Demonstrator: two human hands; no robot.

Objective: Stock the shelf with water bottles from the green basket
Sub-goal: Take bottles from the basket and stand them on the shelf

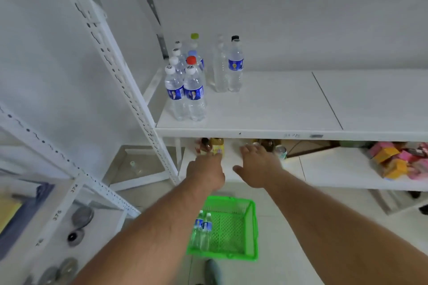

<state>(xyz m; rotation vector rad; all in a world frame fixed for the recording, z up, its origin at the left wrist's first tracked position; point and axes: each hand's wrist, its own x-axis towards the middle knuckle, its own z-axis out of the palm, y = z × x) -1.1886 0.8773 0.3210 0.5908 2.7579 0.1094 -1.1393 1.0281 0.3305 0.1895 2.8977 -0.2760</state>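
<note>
Several clear water bottles [185,90] with blue labels stand clustered at the left end of the white shelf [266,109]. On the floor below sits the green basket [234,227], with two water bottles [202,230] lying at its left side. My left hand [205,173] and my right hand [258,164] hang in front of the lower shelf, above the basket. Both hold nothing, fingers spread and pointing forward.
The lower shelf [347,178] holds small brown and yellow bottles [213,146], a can [281,151] and pink and orange boxes [398,162] at the right. A second white rack [69,169] stands at the left. The shelf's right half is bare.
</note>
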